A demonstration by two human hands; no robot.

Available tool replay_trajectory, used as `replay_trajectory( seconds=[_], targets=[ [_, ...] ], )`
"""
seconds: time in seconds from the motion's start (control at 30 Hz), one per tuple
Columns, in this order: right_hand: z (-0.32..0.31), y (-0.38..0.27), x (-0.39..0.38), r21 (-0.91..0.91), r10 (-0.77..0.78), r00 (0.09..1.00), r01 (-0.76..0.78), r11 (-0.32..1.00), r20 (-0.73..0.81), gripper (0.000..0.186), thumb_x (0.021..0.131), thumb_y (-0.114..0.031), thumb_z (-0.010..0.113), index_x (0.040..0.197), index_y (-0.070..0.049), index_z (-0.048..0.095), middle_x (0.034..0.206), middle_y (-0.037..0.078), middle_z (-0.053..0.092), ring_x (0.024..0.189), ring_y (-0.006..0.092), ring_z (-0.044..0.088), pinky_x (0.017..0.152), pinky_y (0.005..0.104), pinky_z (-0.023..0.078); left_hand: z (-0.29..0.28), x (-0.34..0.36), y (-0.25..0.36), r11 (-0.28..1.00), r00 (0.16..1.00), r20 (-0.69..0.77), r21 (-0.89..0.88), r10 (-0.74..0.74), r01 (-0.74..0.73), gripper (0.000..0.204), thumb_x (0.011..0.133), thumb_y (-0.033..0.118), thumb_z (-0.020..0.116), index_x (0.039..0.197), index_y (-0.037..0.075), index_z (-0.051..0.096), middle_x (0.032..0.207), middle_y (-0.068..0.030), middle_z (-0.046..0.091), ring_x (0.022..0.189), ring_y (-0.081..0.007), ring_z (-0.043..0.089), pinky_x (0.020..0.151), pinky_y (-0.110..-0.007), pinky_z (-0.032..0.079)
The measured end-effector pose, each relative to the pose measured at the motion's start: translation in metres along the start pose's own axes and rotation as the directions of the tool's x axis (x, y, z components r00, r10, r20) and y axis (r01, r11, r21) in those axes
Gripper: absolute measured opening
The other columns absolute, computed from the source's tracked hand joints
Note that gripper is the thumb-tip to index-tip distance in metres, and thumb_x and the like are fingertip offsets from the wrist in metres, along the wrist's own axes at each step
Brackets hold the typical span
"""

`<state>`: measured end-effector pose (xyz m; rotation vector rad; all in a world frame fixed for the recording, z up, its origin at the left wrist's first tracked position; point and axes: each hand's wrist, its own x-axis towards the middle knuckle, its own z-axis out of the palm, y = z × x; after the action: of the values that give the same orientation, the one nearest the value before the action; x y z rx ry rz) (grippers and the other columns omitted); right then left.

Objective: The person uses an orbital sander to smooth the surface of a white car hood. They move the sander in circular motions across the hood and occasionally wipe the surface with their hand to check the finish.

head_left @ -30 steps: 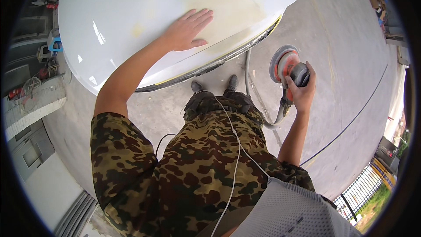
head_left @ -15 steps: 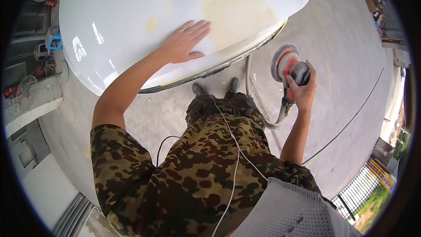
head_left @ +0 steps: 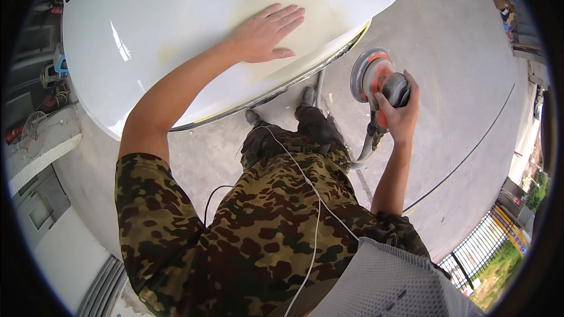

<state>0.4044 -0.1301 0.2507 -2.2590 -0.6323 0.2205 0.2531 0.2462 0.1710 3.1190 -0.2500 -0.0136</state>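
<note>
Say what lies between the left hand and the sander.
Between left hand and disc sander, the head view shows white car panel, its edge, then concrete floor.

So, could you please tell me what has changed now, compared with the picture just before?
The left hand has moved rightward along the white car panel, farther onto the yellowish patch. The right boot is closer to the panel's edge. Nothing was taken up or let go: the right hand still holds the sander, off the panel.
</note>
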Motion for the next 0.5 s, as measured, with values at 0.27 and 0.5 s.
replay_trajectory(
  seconds=[0.27, 0.5],
  targets=[
    [-0.021, 0.048, 0.067, 0.063, 0.003, 0.996, -0.009, 0.998, 0.089, 0.085, 0.076, -0.017, 0.098, 0.15, -0.006, 0.056, 0.124, 0.022, 0.075, 0.111, 0.032, 0.075, 0.1, 0.0428, 0.059, 0.003, 0.097, 0.004, 1.0, 0.998, -0.063, 0.029, 0.008, -0.006, 0.09, 0.109, 0.066, 0.047, 0.168, -0.002, 0.034, 0.178, -0.0129, 0.031, 0.167, -0.0271, 0.024, 0.137, -0.046, 0.019],
    [-0.037, 0.076, 0.078, 0.061, -0.006, 0.993, -0.001, 0.998, 0.121, 0.081, 0.081, -0.011, 0.094, 0.151, -0.004, 0.054, 0.125, 0.02, 0.074, 0.112, 0.0276, 0.074, 0.102, 0.0411, 0.058, 0.014, 0.178, 0.004, 1.0, 0.994, -0.105, 0.01, -0.016, 0.018, 0.087, 0.109, 0.061, 0.051, 0.167, -0.003, 0.034, 0.178, -0.0149, 0.032, 0.166, -0.0298, 0.026, 0.136, -0.049, 0.022]
  ],
)
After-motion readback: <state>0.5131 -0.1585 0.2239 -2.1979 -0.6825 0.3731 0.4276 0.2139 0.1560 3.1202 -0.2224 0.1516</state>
